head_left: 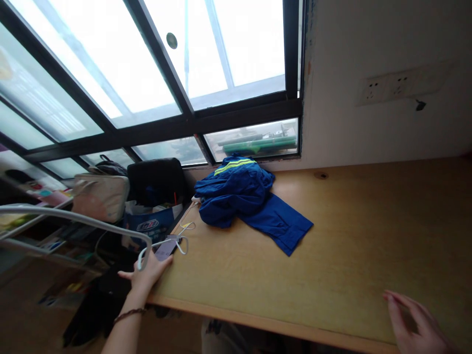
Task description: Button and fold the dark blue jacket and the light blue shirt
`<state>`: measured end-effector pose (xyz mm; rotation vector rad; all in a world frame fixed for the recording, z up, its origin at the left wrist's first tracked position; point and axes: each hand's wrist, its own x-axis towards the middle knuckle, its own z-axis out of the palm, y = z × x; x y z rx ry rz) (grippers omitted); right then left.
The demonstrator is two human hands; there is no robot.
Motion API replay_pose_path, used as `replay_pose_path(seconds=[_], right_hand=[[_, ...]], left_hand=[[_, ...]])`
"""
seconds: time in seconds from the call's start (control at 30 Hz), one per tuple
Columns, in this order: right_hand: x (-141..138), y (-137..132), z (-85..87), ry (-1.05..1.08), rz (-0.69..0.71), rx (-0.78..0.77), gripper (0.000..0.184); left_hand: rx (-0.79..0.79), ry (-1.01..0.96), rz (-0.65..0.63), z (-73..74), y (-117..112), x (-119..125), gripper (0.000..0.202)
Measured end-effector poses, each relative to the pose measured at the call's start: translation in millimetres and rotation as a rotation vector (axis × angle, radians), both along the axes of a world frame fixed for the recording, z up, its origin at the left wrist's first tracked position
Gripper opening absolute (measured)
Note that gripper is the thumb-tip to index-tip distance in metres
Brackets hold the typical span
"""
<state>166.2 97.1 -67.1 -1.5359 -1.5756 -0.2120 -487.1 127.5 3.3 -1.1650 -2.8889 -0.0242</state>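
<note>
Phone (164,250), by its look a flat slab with a pale mauve face, is at the left end of the tabletop (350,236), just beside the loops of a white cable (185,243). The left hand (147,275) is at its near end, the thumb along the near right corner and another finger sticking out to the left; the hand is part spread and seems to touch the phone, but a pale tube (92,223) curves across in front, so I cannot tell how firmly it grips, nor whether the phone is lifted. The right hand (418,322), well apart at the near right edge, is loosely bent, thumb and fingertips close together, with nothing seen in it. I would expect the phone to be light and stiff, rather slick, and fragile if dropped; its two long sides look the best hold, thumb on one and fingers on the other, off the face. The cable should be limp and could catch. Beyond it lies a rumpled blue garment (236,196), soft by its folds, one part stretched flat toward the right.
</note>
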Motion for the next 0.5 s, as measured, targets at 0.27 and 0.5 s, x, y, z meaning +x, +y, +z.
replay_pose_path(seconds=[0.27, 0.5], right_hand=[[2.5, -6.9, 2.3, 0.028, 0.027, 0.048, 0.018], [2.5, -10.3, 5.7, 0.083, 0.054, 0.086, 0.014]], left_hand=[[0.053, -0.019, 0.016, -7.3, -2.0, -2.2, 0.087], [0.001, 0.010, 0.024, -10.6, -0.7, -4.5, 0.083]])
